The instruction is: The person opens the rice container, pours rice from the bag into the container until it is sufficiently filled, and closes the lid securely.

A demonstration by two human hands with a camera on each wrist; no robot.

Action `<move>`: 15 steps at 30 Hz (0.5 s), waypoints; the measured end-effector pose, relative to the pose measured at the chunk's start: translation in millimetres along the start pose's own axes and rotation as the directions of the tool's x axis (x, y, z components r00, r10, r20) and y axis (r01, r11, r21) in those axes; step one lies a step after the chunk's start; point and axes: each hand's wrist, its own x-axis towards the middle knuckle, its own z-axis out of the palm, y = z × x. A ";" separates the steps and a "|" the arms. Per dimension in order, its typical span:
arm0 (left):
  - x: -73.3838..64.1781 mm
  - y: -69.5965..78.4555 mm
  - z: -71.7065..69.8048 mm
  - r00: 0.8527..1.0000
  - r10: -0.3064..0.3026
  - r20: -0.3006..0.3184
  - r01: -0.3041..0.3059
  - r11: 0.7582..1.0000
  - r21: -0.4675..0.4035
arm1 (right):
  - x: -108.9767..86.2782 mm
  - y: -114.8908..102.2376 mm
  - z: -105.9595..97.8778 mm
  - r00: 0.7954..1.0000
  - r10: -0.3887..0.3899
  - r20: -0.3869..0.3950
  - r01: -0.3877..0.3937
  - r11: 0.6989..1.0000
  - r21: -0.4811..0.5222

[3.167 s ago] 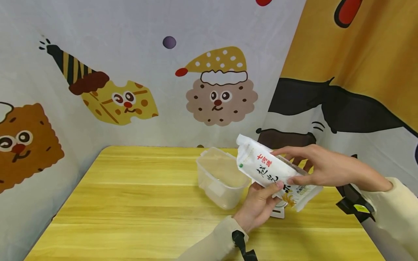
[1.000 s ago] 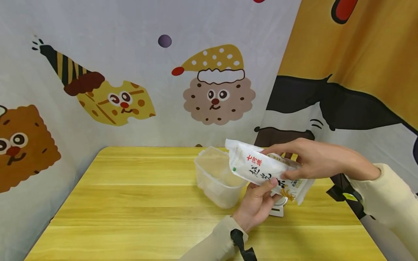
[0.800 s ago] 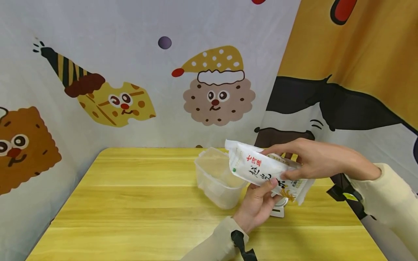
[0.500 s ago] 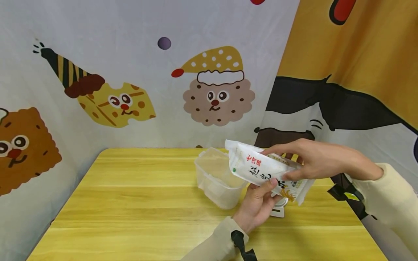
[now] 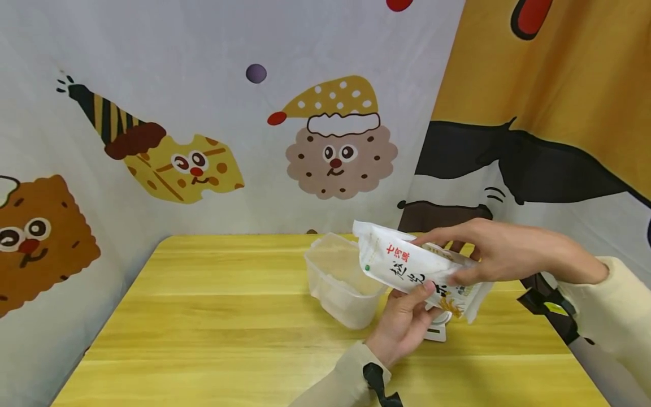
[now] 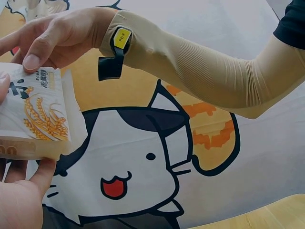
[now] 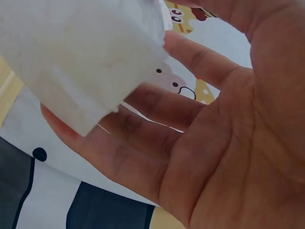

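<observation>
I am holding the bag (image 5: 419, 267) tilted, left fingers (image 5: 419, 294) pinching, right fingers (image 5: 446, 234) loosely curling round it, the box (image 5: 346, 305) sitting at its nine o'clock; slack gripping could cause slipping.

The white packet (image 5: 419, 265) carries red characters 七河源 above black 越光, the next character partly covered. Print on the yellow wrist label (image 6: 122, 38) is too small to read.

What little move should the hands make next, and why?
Maybe the left hand and right hand should shift the white packet a bit left, toward the clear box. Both hands hold the packet, and in the head view its left end overlaps the box's right side while most of it sits farther right. I can't tell whether the packet is open.
</observation>
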 end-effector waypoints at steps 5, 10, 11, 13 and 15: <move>0.0 -0.7 -0.3 1.000 0.000 -0.001 0.000 1.000 -0.003 | -0.3 1.5 0.5 1.000 -0.001 0.006 0.001 1.000 0.008; 0.3 0.3 0.1 1.000 0.008 -0.001 -0.008 1.000 -0.006 | 0.9 1.0 -0.9 1.000 -0.006 0.013 0.006 1.000 0.024; 0.2 0.6 0.4 1.000 0.009 -0.003 -0.009 1.000 -0.008 | 1.4 0.8 -1.3 1.000 -0.006 0.016 0.006 1.000 0.027; 0.1 1.2 0.9 1.000 0.008 -0.008 -0.008 1.000 -0.010 | 2.2 0.1 -2.1 1.000 -0.004 0.022 0.003 0.999 0.032; 0.2 1.7 1.6 1.000 0.006 -0.009 -0.006 1.000 -0.010 | 2.8 -0.5 -2.8 1.000 -0.003 0.025 0.002 1.000 0.031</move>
